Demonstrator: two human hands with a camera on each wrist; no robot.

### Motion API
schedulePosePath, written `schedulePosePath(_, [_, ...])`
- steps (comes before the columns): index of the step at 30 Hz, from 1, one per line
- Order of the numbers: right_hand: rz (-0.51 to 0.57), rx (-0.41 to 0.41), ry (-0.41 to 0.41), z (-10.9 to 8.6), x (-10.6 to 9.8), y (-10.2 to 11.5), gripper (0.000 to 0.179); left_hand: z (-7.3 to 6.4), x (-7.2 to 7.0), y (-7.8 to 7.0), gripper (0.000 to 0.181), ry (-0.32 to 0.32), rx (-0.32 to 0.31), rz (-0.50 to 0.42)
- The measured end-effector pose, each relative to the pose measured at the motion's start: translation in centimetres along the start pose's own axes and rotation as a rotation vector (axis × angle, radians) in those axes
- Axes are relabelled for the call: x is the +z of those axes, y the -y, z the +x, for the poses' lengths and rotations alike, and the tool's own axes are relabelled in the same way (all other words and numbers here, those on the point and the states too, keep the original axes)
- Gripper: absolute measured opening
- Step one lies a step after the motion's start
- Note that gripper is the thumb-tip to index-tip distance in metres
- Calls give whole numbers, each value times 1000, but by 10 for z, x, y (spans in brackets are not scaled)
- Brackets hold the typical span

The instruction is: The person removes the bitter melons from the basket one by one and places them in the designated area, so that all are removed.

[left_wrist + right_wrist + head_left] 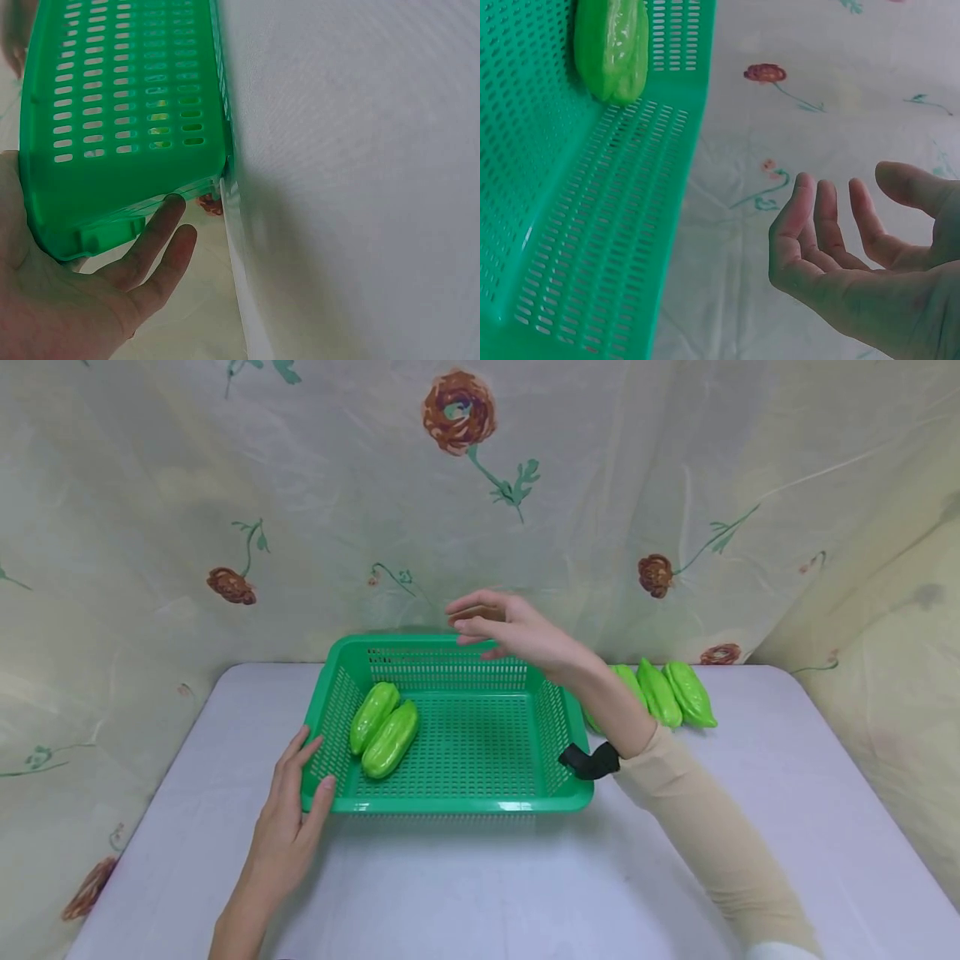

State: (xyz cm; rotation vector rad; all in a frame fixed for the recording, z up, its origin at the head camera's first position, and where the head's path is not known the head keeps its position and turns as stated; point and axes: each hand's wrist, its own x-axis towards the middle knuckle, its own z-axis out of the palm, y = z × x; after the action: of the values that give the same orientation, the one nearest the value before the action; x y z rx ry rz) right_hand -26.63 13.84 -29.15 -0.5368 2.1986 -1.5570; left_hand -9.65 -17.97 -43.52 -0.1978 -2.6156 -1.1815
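Observation:
A green plastic basket [480,805] with slotted walls sits on the table. Two glossy, ribbed, elongated green fruits [391,740], much like star fruit, lie side by side at its left end. At the basket's front left corner, my left hand [285,827] rests with its thumb by the front rim and its fingers along the left side. In the left wrist view, these extended fingers [154,240] lie against the outer wall. Raised over the back rim is my right hand [517,631], its fingers loosely bent around nothing. One fruit [612,52] shows past it in the right wrist view.
More of the same green fruits [678,693] lie in a row at the table's back right, partly hidden by my right forearm. A flower-patterned cloth [337,527] hangs behind the white-covered table [450,885]. A black strap [590,762] hangs from my right wrist.

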Motion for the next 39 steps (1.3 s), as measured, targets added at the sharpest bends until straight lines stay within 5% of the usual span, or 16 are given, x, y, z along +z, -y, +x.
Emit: schedulePosePath(39, [27,213,135,68,58,-40,41,1,-2,-1,54,22,-22,3])
